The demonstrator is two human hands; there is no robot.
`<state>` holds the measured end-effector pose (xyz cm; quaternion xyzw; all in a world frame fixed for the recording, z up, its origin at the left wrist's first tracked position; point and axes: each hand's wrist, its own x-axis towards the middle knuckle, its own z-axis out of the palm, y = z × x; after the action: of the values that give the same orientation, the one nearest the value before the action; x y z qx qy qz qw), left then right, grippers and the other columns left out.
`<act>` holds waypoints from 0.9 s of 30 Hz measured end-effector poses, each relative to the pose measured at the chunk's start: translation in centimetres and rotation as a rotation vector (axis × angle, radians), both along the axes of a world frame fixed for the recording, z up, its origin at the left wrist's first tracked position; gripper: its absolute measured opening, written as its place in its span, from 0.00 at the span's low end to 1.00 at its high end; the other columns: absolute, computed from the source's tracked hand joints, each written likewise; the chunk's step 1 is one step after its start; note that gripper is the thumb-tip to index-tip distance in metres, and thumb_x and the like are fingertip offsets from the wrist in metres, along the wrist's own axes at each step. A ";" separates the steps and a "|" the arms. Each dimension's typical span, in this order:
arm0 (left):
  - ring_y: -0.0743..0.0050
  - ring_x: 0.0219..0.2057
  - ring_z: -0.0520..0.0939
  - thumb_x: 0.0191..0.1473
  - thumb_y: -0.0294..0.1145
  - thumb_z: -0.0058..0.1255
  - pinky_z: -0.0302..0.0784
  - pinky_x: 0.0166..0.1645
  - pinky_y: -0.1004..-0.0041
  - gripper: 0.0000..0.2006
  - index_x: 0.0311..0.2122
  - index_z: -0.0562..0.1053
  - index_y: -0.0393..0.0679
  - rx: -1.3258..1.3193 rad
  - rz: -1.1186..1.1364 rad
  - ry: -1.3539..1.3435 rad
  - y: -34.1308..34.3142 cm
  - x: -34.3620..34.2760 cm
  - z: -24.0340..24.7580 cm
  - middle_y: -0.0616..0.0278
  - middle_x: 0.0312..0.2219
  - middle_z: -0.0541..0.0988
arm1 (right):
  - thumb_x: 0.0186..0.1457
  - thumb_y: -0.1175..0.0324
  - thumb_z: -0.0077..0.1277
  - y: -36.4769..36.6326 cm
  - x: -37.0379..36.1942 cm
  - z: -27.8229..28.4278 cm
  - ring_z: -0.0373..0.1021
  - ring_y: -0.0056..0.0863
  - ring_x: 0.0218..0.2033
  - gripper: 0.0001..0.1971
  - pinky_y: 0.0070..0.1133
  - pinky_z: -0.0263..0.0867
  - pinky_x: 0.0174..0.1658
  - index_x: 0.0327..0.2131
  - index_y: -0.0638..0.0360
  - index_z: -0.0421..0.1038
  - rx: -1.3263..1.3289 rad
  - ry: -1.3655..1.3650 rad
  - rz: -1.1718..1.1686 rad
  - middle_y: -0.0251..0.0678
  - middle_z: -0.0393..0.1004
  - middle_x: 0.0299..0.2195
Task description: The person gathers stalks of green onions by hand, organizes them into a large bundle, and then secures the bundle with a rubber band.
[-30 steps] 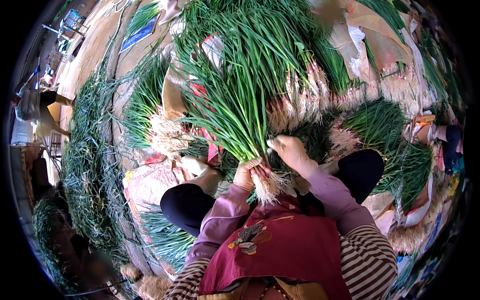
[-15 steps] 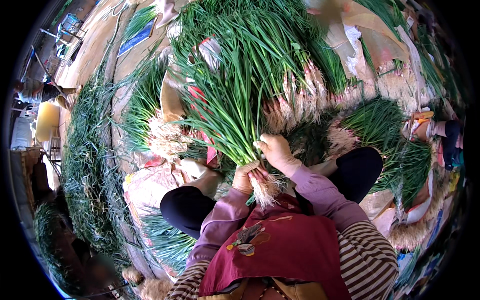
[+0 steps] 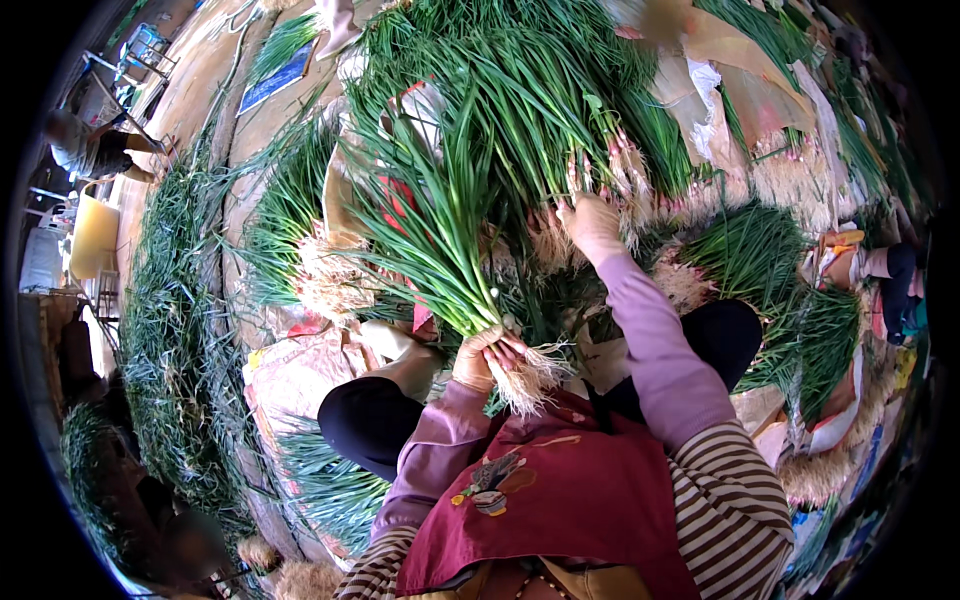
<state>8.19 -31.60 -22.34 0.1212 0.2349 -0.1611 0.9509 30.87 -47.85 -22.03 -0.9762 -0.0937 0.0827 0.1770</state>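
My left hand (image 3: 476, 360) is closed round a bunch of green onions (image 3: 455, 270) just above the roots. The leaves fan up and to the left, and pale stringy roots (image 3: 527, 382) hang below the fist. My right hand (image 3: 592, 222) is out at the front edge of a large heap of green onions (image 3: 530, 95), fingers bent and pinched at the pinkish-white stem ends. What lies between those fingertips is partly hidden by the hand.
Smaller onion piles lie at left (image 3: 290, 220) and right (image 3: 745, 245). Loose green leaves (image 3: 180, 360) cover a strip at far left. A pink-white sack (image 3: 310, 375) lies by my left knee. A person (image 3: 85, 145) is at the far left edge; another person's leg (image 3: 900, 285) shows at right.
My right hand has left the bunch and moved up and right to the big heap. The bunch stays in my left hand, its roots now swung rightward. The person at far left has moved.
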 end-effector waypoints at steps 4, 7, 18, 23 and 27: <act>0.72 0.14 0.75 0.45 0.27 0.48 0.66 0.14 0.83 0.15 0.38 0.67 0.29 0.301 -0.057 0.031 1.5 -0.7 -1.5 0.40 0.26 0.75 | 0.54 0.66 0.43 0.5 -2.0 1.5 0.57 0.19 0.11 0.10 0.21 0.58 0.17 0.32 0.63 0.70 0.073 0.200 0.134 0.29 0.63 0.13; 0.74 0.12 0.74 0.45 0.28 0.47 0.68 0.16 0.83 0.17 0.40 0.68 0.28 0.330 0.065 0.059 -1.0 0.8 1.3 0.46 0.19 0.76 | 0.52 0.59 0.46 -1.9 -8.7 2.7 0.59 0.17 0.15 0.13 0.21 0.56 0.20 0.22 0.56 0.68 0.600 0.332 0.261 0.29 0.64 0.15; 0.73 0.10 0.72 0.44 0.29 0.48 0.67 0.15 0.84 0.10 0.22 0.70 0.30 0.308 -0.104 0.072 -0.6 0.7 0.1 0.45 0.18 0.75 | 0.51 0.57 0.48 1.2 -9.8 1.6 0.60 0.23 0.13 0.15 0.21 0.57 0.21 0.23 0.60 0.72 0.517 0.286 0.169 0.35 0.67 0.14; 0.77 0.10 0.71 0.45 0.32 0.47 0.67 0.15 0.85 0.12 0.22 0.71 0.30 0.417 -0.105 0.029 -0.8 0.4 0.0 0.47 0.19 0.76 | 0.47 0.65 0.50 3.8 -10.1 -0.7 0.64 0.21 0.15 0.11 0.20 0.58 0.20 0.22 0.63 0.70 0.850 0.374 0.153 0.36 0.69 0.14; 0.82 0.10 0.69 0.45 0.33 0.48 0.64 0.14 0.88 0.12 0.24 0.71 0.32 0.481 -0.077 0.046 -1.3 0.4 -0.2 0.48 0.19 0.75 | 0.46 0.70 0.47 1.8 -12.6 -2.0 0.62 0.20 0.14 0.10 0.20 0.56 0.19 0.18 0.65 0.68 0.959 0.435 0.022 0.35 0.69 0.13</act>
<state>8.58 -32.91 -22.55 0.3493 0.2831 -0.1391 0.8823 18.25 -46.09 -24.03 -0.7449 -0.0922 0.2331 0.6183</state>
